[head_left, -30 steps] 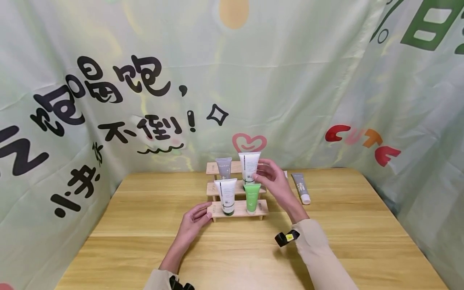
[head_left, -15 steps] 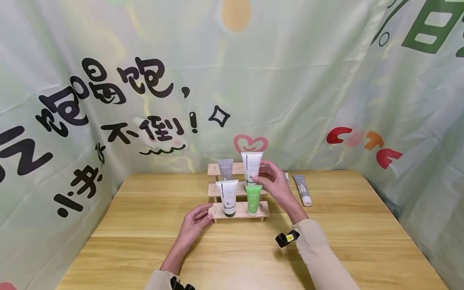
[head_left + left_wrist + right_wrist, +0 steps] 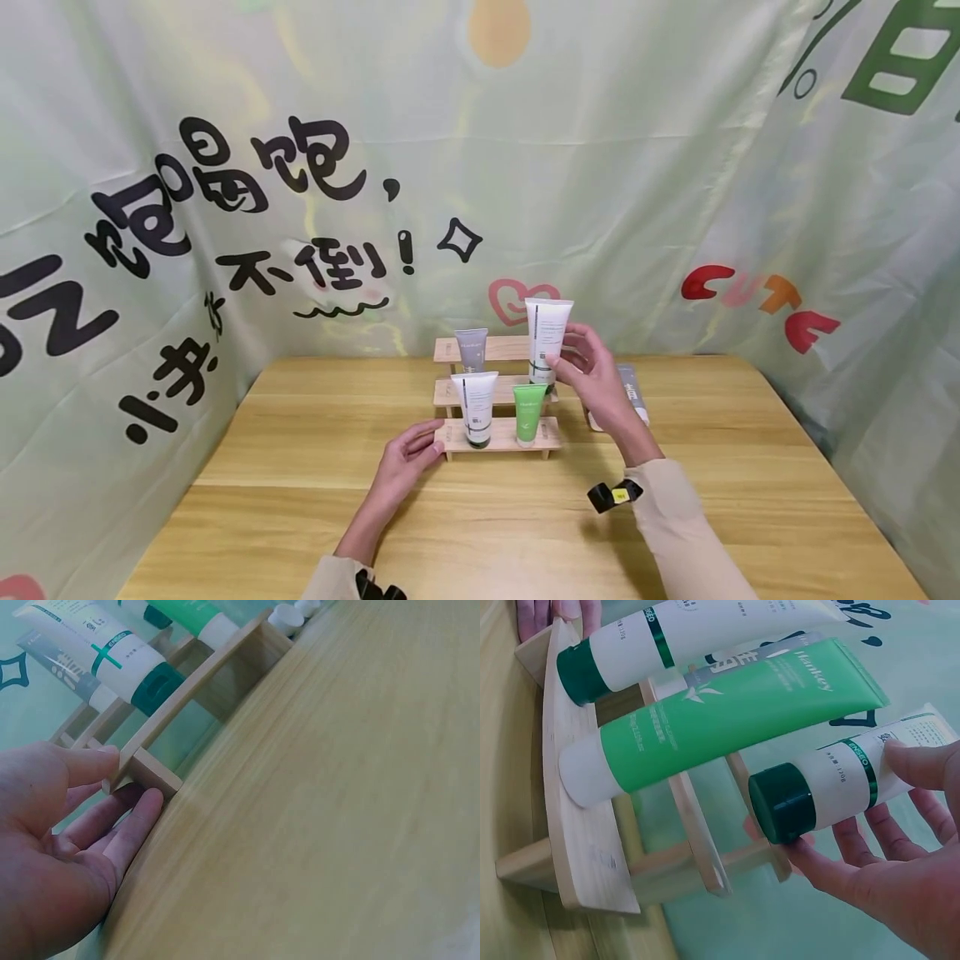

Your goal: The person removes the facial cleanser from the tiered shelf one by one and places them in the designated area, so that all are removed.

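Head view: I have the held white tube at the right end of the wooden rack, close to the worktop's far edge. My right hand pinches it between thumb and fingers. The right wrist view adds its dark green cap, pointing down, and "ENSEO" on its band; I can't tell whether the cap touches a shelf. The left wrist view shows my left hand gripping the rack's left end, thumb against the lowest shelf, fingertips at the leg; the head view barely shows those fingertips. Another white tube and a green tube stand on that shelf; behind is a grey tube, its base hidden overhead. Toward the worktop's far right corner lies a second grey tube, partly behind my hand; the left wrist view shows two white caps beyond the rack.
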A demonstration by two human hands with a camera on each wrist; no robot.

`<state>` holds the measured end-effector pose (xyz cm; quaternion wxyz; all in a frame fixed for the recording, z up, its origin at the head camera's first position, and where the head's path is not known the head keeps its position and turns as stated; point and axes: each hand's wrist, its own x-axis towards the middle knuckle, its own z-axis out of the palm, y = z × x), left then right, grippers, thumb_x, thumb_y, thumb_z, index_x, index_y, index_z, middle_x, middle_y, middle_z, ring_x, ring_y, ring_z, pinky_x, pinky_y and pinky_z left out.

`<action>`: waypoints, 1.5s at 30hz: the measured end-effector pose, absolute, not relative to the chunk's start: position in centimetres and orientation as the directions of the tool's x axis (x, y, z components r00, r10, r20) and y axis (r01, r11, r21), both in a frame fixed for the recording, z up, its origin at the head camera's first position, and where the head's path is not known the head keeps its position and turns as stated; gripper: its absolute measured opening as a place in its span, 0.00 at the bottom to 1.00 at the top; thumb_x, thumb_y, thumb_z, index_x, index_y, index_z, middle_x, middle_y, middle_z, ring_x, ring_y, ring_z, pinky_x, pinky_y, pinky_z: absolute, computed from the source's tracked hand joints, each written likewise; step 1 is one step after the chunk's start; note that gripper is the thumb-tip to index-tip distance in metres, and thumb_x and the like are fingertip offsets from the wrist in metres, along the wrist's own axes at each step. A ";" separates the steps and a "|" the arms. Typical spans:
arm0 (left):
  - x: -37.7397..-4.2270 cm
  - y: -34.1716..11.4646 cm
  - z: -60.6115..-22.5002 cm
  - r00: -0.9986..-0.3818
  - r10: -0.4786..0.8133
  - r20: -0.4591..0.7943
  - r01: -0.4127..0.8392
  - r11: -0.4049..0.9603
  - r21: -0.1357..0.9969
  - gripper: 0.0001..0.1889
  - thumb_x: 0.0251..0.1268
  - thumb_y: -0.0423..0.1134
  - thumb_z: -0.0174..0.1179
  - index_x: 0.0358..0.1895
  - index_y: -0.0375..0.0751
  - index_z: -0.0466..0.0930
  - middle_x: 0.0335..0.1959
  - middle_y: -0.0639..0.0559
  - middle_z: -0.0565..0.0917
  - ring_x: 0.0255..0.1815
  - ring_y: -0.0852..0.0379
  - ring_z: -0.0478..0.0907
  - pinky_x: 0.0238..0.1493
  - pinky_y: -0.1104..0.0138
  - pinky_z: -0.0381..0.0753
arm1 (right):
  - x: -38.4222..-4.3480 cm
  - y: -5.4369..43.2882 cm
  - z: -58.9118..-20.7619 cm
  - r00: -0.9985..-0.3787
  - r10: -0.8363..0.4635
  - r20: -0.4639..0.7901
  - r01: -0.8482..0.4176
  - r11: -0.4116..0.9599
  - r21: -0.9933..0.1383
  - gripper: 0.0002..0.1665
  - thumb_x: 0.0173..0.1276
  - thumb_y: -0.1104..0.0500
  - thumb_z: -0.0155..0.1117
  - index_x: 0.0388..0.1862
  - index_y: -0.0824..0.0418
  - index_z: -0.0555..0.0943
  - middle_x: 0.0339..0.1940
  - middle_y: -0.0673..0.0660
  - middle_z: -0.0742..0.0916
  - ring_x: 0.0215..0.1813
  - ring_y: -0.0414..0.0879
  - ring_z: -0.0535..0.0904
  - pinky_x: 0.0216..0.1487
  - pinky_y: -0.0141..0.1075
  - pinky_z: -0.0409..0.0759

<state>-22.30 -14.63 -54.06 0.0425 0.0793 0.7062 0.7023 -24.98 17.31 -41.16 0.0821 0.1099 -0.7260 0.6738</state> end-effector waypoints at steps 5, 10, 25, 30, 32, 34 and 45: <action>-22.4 -14.6 -54.1 -0.983 0.178 0.054 0.056 0.006 0.998 0.21 0.72 0.31 0.64 0.66 0.35 0.78 0.62 0.31 0.80 0.60 0.43 0.81 0.55 0.63 0.87 | -24.5 18.0 -41.0 -0.960 -0.061 0.272 -0.277 0.080 -0.958 0.30 0.77 0.64 0.63 0.73 0.61 0.64 0.67 0.66 0.77 0.65 0.61 0.76 0.55 0.37 0.87; -22.4 -14.6 -54.1 -0.983 0.179 0.051 0.050 -0.009 0.999 0.21 0.72 0.30 0.64 0.66 0.35 0.78 0.62 0.30 0.80 0.60 0.42 0.81 0.56 0.62 0.87 | -23.9 18.7 -40.9 -0.956 -0.063 0.287 -0.293 0.126 -0.948 0.30 0.79 0.59 0.62 0.74 0.60 0.63 0.67 0.66 0.76 0.64 0.61 0.77 0.54 0.36 0.87; -22.4 -14.6 -53.9 -0.984 0.170 0.050 0.046 -0.030 0.999 0.20 0.71 0.27 0.63 0.65 0.34 0.79 0.61 0.30 0.80 0.59 0.42 0.82 0.55 0.62 0.87 | -22.3 20.6 -42.1 -0.965 0.077 0.252 -0.233 0.190 -0.954 0.30 0.83 0.47 0.53 0.78 0.53 0.65 0.65 0.67 0.80 0.54 0.43 0.79 0.45 0.31 0.84; -22.5 -14.6 -54.0 -0.984 0.174 0.047 0.042 -0.030 0.999 0.20 0.71 0.27 0.63 0.65 0.34 0.79 0.61 0.29 0.80 0.59 0.41 0.82 0.55 0.61 0.87 | -21.8 21.3 -42.5 -0.969 0.123 0.212 -0.188 0.182 -0.965 0.30 0.83 0.43 0.50 0.79 0.50 0.65 0.65 0.63 0.79 0.54 0.41 0.79 0.44 0.30 0.84; -22.5 -14.6 -54.0 -0.983 0.176 0.050 0.046 -0.028 0.999 0.21 0.71 0.27 0.63 0.65 0.34 0.79 0.61 0.30 0.80 0.59 0.42 0.82 0.55 0.61 0.87 | -21.6 21.7 -42.5 -0.973 0.125 0.194 -0.174 0.154 -0.973 0.31 0.83 0.44 0.52 0.79 0.51 0.65 0.65 0.63 0.79 0.54 0.40 0.80 0.44 0.31 0.86; -22.5 -14.6 -54.0 -0.984 0.172 0.047 0.042 -0.028 0.999 0.20 0.71 0.27 0.63 0.65 0.35 0.79 0.61 0.30 0.80 0.59 0.42 0.82 0.55 0.62 0.87 | -21.5 22.1 -42.4 -0.977 0.121 0.176 -0.161 0.125 -0.979 0.32 0.82 0.45 0.53 0.80 0.50 0.64 0.64 0.63 0.79 0.53 0.40 0.80 0.42 0.31 0.86; -22.4 -14.5 -54.0 -0.986 0.163 0.042 0.041 -0.011 0.999 0.20 0.71 0.28 0.64 0.65 0.34 0.79 0.61 0.29 0.80 0.59 0.42 0.82 0.54 0.64 0.87 | -21.0 24.3 -42.0 -0.988 0.114 0.106 -0.087 0.156 -0.984 0.35 0.81 0.50 0.58 0.82 0.43 0.62 0.77 0.64 0.70 0.72 0.51 0.69 0.60 0.38 0.79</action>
